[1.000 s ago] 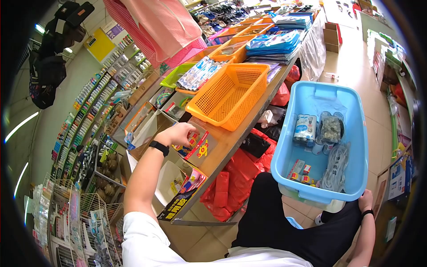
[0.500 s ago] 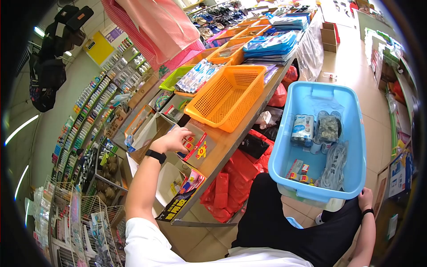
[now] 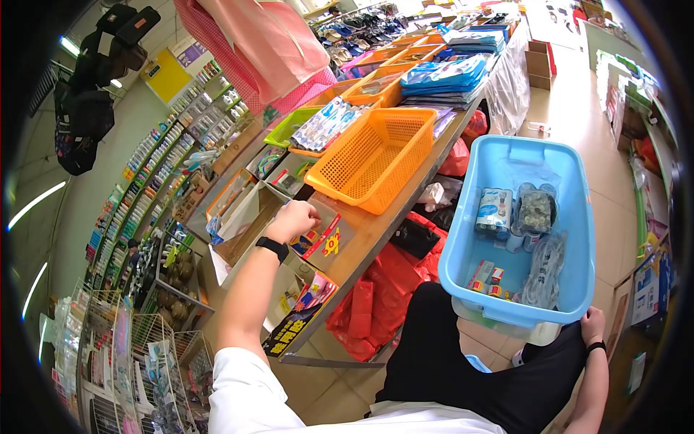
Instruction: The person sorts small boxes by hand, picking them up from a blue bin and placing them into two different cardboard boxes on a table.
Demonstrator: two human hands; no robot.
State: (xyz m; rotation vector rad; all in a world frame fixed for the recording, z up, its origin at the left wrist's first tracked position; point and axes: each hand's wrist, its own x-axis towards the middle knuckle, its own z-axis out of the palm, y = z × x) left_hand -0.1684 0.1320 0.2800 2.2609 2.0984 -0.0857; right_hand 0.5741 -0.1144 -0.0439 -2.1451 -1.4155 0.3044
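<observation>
My left hand [image 3: 293,221], with a black band on its wrist, is over a small box [image 3: 323,237] marked 502 on the table. Its fingers are curled together; whatever they may hold is hidden. Small red and yellow packs show in the box below the fingers. On the right, my right hand [image 3: 593,324] has its fingers closed at the lower right corner of a light blue tub [image 3: 457,249]. Inside the tub are wrapped rolls [image 3: 494,210], a bag of dark round items [image 3: 536,210], a clear-wrapped bundle [image 3: 543,271] and small red and yellow packs [image 3: 496,291].
An orange basket [image 3: 372,155] stands on the table [image 3: 361,242] behind the 502 box. A box with black and yellow print [image 3: 300,318] sits at the near edge. Red bags [image 3: 376,304] lie under the table. Pink cloth hangs above [image 3: 267,43].
My left hand has risen a little and moved right, out of the 502 box. The view has shifted slightly. My right hand stays at the tub's corner.
</observation>
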